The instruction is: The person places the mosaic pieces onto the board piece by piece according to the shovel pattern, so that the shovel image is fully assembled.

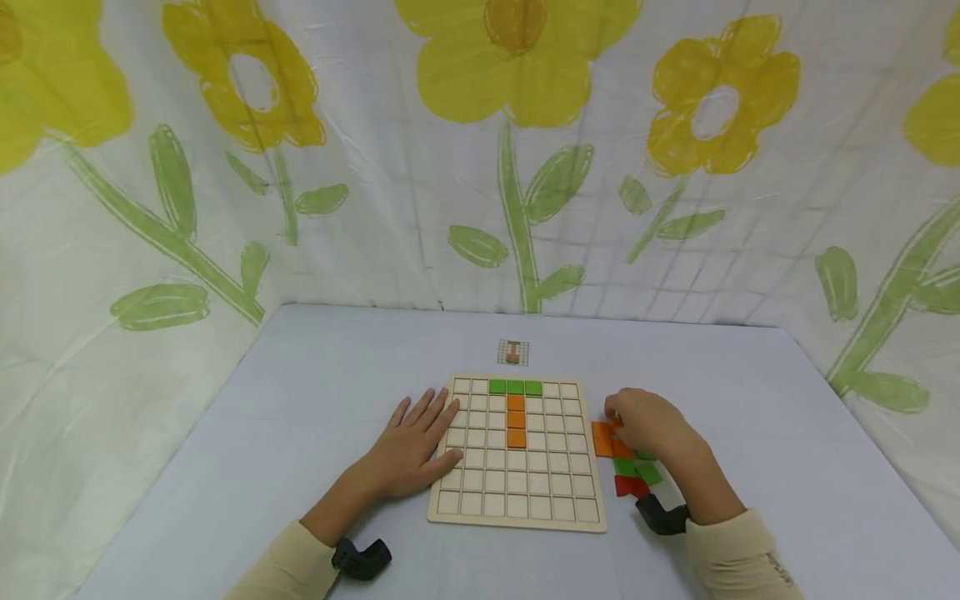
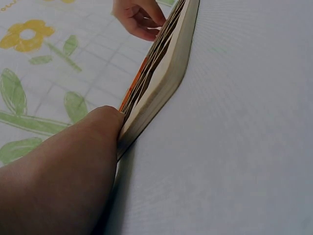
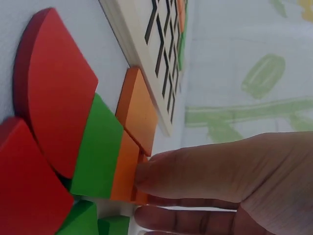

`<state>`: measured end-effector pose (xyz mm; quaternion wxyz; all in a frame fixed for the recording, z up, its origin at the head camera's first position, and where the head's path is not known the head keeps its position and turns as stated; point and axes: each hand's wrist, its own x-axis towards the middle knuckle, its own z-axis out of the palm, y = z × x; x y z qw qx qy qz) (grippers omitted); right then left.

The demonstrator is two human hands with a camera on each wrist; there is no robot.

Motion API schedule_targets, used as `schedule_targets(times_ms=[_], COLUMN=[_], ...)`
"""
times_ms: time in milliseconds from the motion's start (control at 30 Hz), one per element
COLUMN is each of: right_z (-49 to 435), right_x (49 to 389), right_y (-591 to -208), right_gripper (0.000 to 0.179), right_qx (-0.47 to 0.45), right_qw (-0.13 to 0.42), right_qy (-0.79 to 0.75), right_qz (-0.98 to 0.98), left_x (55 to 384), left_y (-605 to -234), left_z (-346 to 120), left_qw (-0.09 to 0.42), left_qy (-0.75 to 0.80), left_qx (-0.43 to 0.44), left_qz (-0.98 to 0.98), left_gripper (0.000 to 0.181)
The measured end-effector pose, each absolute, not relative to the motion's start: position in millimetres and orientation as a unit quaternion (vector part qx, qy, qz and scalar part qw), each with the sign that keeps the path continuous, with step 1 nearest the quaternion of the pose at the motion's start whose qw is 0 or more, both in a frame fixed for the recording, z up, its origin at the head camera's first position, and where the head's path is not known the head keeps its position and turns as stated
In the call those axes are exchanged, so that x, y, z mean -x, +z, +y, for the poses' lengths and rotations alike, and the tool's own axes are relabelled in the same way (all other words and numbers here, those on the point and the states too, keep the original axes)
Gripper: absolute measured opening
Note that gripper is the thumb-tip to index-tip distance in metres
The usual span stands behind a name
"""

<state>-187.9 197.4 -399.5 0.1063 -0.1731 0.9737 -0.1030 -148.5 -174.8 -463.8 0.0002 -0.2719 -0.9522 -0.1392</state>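
Grid board (image 1: 495,481), taken as clock centre: pale, smooth, matt wood. Loose tiles (image 3: 100,149) at three o'clock: smooth, evenly coloured, low sheen. Tabletop (image 1: 750,400): smooth, matt. Backdrop (image 1: 397,233) beyond twelve o'clock: thin, creased sheeting, slightly glossy; cloth or plastic, indeterminate. Sleeves (image 1: 742,554) at four and eight o'clock: matt cloth. Wrist mounts (image 1: 362,560) beside them: dull, plastic-like.

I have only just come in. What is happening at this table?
A person works at a gridded board. The left hand rests on its left edge. The right hand is at the loose orange tiles to the right of it; whether it pinches one, I cannot tell. On the board, three green tiles make a row, with three orange tiles in a column under the middle one.
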Motion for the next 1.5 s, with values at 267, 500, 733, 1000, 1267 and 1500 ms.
schedule_targets(times_ms=[267,500,733,1000,1267,1500], right_z=[196.1,195.2,193.7,187.7,179.2,168.9], right_x=[186.6,184.4,183.0,181.1,177.4,172.7], right_y=[-401.4,-399.0,-395.7,-396.5,-397.3,-396.8], right_gripper=[0.013,0.013,0.015,0.016,0.011,0.013], right_qx=[0.186,0.195,0.205,0.228,0.248,0.274], right_qw=[0.093,0.082,0.078,0.070,0.053,0.035], right_qy=[-0.094,-0.086,-0.096,-0.098,-0.094,-0.092], right_qz=[0.974,0.974,0.971,0.966,0.963,0.957], left_x=[148.9,148.9,148.7,147.6,148.0,148.0], left_y=[-464.5,-464.1,-463.2,-462.5,-462.5,-462.9], left_z=[-174.5,-174.1,-173.9,-174.2,-174.0,-174.4], left_qw=[-0.001,-0.004,-0.002,0.000,-0.001,-0.005], left_qy=[-0.139,-0.136,-0.137,-0.141,-0.136,-0.132], left_qx=[0.272,0.270,0.271,0.272,0.272,0.269], left_qz=[-0.952,-0.953,-0.953,-0.952,-0.953,-0.954], left_gripper=[0.078,0.078,0.078,0.077,0.077,0.077])
